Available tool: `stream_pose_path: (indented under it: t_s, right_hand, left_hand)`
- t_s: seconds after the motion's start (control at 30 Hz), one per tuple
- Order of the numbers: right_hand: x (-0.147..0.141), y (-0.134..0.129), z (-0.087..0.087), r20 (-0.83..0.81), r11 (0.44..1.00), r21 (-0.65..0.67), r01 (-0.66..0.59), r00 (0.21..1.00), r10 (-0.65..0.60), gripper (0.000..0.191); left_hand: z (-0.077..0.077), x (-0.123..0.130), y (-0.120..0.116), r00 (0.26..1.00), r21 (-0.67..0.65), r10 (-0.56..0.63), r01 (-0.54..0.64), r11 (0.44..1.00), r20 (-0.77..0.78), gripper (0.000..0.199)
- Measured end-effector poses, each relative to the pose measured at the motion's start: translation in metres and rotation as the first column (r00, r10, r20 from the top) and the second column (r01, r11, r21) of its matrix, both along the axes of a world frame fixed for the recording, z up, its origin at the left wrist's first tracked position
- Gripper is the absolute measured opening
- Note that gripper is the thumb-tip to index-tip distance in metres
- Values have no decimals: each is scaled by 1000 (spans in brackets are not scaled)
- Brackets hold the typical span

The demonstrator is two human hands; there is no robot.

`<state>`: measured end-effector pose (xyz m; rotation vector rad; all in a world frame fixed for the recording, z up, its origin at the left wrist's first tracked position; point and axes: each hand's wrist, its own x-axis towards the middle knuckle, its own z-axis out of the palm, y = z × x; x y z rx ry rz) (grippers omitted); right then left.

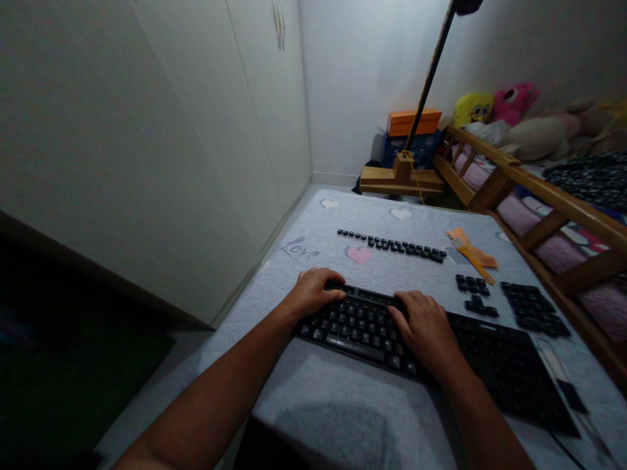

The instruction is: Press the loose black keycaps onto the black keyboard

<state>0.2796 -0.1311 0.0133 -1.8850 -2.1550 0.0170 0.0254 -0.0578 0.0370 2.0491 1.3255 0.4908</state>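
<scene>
A black keyboard (355, 348) lies slantwise on the light blue, heart-patterned cover. Letter keys and the space bar sit in it, while its right-hand section and top row look bare of keycaps. My left hand (316, 292) grips its far left corner, thumb over the upper keys. Farther right, my right hand (424, 323) is curled over the far edge, with the thumb above the keys. Beyond the keyboard, loose black keycaps (392, 245) lie in two long rows. More keycaps (473, 285) are grouped at the right, beside a larger keycap block (533, 310).
A yellow-handled brush (475, 261) rests on an orange cloth (484, 258). A thin cable (563, 447) runs from the keyboard's right end. Pale cabinet doors (196, 117) stand at left, a wooden bed rail (548, 189) at right. Behind are a wooden-based stand (401, 176) and boxes (414, 122).
</scene>
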Motion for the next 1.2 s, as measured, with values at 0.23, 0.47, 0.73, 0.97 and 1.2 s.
stream_pose_path:
  t_s: [0.23, 0.47, 0.73, 0.97, 1.2]
  right_hand:
    - [-1, 0, 1, -1, 1000, 8, -2, 1000, 2, 27]
    - [0, 0, -1, -1, 1000, -7, 1, 1000, -1, 28]
    - [-1, -1, 1, -2, 1000, -1, -4, 1000, 4, 27]
    - [-1, -1, 1, 0, 1000, 2, -1, 1000, 1, 28]
    - [-1, -1, 1, -7, 1000, -12, -3, 1000, 3, 28]
  left_hand:
    - [3, 2, -1, 1000, -3, 8, -8, 1000, -4, 30]
    - [0, 1, -1, 999, 32, 12, -11, 999, -42, 30]
    - [2, 3, -3, 995, 60, 27, -21, 998, -96, 27]
    - [1, 4, -4, 991, 93, 16, -4, 996, -132, 27]
    - [2, 3, -5, 991, 101, 28, -15, 995, -134, 28]
